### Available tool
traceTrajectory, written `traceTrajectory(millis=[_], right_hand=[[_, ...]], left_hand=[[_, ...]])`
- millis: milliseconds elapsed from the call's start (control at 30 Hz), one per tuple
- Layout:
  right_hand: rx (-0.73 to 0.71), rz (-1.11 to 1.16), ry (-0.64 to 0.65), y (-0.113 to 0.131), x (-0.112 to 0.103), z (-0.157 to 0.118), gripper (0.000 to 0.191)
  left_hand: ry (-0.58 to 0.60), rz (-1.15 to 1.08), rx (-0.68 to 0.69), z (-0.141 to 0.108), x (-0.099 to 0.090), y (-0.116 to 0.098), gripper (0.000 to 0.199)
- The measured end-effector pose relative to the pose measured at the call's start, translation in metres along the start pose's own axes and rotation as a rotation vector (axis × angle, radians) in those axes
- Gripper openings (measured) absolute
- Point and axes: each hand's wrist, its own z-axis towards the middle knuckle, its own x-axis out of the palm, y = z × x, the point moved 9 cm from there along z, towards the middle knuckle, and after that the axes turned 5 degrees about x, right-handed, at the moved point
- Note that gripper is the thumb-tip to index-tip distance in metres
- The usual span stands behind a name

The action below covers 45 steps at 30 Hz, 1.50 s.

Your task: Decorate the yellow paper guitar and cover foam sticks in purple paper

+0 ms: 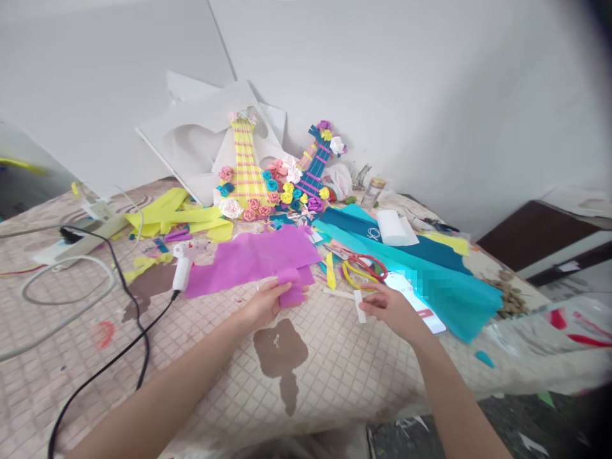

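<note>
My left hand [268, 303] is closed on a small piece of purple crepe paper [291, 294], thumb on top and fingers underneath. Just behind it lies a larger purple sheet [248, 255]. Between the fingertips of my right hand [394, 312] is a short white strip [359, 307], pinched and held just over the table. Right behind that hand are red-handled scissors [377, 266] and a yellow-handled pair [351, 279]. A lit phone [433, 319] lies partly beneath my right wrist.
A white glue gun [182, 264] with a black cord stands left. Two flower-trimmed paper guitars [246, 162] lean at the back. Teal sheets [459, 299], a white roll [394, 228], yellow scraps [162, 213] and a power strip [81, 242] lie around. Brown stains [281, 347] mark the tablecloth.
</note>
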Motion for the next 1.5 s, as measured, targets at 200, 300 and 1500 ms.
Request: traceTrajectory(millis=[200,300,1500], right_hand=[[-0.077,0.236,0.224,0.057,0.051,0.002,0.032],[-0.095,0.287,0.299,0.081,0.083,0.015,0.029],[-0.046,0.455,0.109,0.065,0.11,0.026,0.034]], left_hand=[[0.029,-0.131,-0.056,-0.004,0.009,0.01,0.019],[0.027,-0.167,-0.044,-0.004,0.012,0.011,0.019],[0.065,-0.072,-0.057,-0.015,0.016,0.015,0.024]])
